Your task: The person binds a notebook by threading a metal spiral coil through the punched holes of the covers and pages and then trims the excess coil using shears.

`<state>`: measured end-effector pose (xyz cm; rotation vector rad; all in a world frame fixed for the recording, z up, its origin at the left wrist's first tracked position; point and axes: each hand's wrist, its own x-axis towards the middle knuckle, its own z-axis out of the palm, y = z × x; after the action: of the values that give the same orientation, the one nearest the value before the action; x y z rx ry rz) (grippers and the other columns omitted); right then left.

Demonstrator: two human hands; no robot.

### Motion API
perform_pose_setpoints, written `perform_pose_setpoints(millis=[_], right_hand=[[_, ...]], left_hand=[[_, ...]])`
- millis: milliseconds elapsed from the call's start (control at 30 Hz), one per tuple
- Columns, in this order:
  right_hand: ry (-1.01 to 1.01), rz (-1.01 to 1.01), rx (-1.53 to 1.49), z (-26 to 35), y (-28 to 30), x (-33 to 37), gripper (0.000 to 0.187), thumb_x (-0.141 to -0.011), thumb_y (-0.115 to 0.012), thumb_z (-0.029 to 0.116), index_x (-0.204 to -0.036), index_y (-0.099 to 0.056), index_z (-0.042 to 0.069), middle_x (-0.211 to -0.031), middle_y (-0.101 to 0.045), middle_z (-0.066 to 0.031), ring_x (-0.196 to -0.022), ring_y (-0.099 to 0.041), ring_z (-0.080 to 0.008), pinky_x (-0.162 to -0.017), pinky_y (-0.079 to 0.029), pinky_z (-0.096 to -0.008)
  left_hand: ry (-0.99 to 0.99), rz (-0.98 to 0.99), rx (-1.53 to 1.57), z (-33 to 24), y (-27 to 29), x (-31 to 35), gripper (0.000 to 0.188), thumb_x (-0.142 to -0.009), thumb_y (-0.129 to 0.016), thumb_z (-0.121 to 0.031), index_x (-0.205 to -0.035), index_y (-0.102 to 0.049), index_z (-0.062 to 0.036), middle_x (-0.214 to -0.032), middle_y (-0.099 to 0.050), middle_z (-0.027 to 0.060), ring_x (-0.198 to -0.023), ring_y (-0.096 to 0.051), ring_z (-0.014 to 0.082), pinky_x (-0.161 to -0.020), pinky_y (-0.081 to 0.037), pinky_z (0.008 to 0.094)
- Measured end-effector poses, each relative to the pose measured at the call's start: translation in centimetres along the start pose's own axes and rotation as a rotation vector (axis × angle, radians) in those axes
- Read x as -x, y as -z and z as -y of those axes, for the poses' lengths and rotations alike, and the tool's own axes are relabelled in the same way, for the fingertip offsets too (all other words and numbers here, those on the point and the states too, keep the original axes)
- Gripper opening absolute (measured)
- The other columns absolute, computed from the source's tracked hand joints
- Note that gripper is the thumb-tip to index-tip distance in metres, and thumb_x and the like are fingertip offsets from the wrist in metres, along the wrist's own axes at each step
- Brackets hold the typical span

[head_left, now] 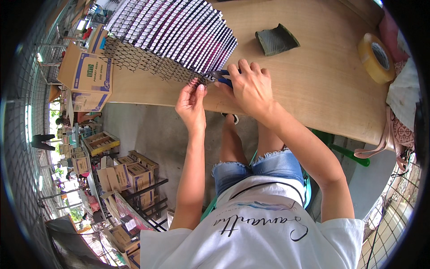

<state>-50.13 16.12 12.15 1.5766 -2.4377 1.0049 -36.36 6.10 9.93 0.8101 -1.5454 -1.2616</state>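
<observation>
A big pile of small spiral notepads (pixel 174 33) in white, black and purple rows stands at the table's far left. Dark wire coils (pixel 148 60) hang out along its near side like a net. My right hand (pixel 253 87) is closed around blue-handled pliers (pixel 222 77), whose jaws meet the near corner of the pile. Beside the jaws, my left hand (pixel 192 105) pinches the end of a dark wire coil between thumb and fingers. The exact grip of the jaws is too small to make out.
On the wooden table (pixel 322 89) lie a dark curved scrap (pixel 277 39) and a roll of clear tape (pixel 376 58). An open carton (pixel 87 78) stands at the left edge. A pink bag (pixel 401 130) hangs at the right. Several cartons (pixel 139 179) fill racks lower left.
</observation>
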Motion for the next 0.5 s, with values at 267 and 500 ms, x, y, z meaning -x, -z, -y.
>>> perform_pose_setpoints(millis=[267,500], right_hand=[[0.022,-0.053,0.032,0.10,-0.37,-0.29,0.040,-0.083,-0.066,0.041,-0.101,-0.061,0.006,-0.098,-0.059,-0.0125,-0.091,-0.060,-0.0310,-0.068,-0.050,-0.0471],[0.058,-0.107,0.073,0.28,-0.40,-0.54,0.037,-0.082,-0.067,0.040,-0.096,-0.062,0.005,-0.089,-0.061,-0.0110,-0.082,-0.063,-0.0295,-0.062,-0.051,-0.0446]], left_hand=[[0.007,-0.014,0.037,-0.78,-0.27,-0.07,0.024,-0.091,-0.063,-0.002,-0.114,-0.061,0.0053,-0.105,-0.065,0.0094,-0.087,-0.063,0.0099,-0.079,-0.057,0.0263],[-0.076,-0.021,-0.067,-0.88,-0.21,-0.32,0.021,-0.090,-0.063,-0.001,-0.110,-0.062,0.0071,-0.101,-0.066,0.0090,-0.084,-0.064,0.0111,-0.077,-0.057,0.0259]])
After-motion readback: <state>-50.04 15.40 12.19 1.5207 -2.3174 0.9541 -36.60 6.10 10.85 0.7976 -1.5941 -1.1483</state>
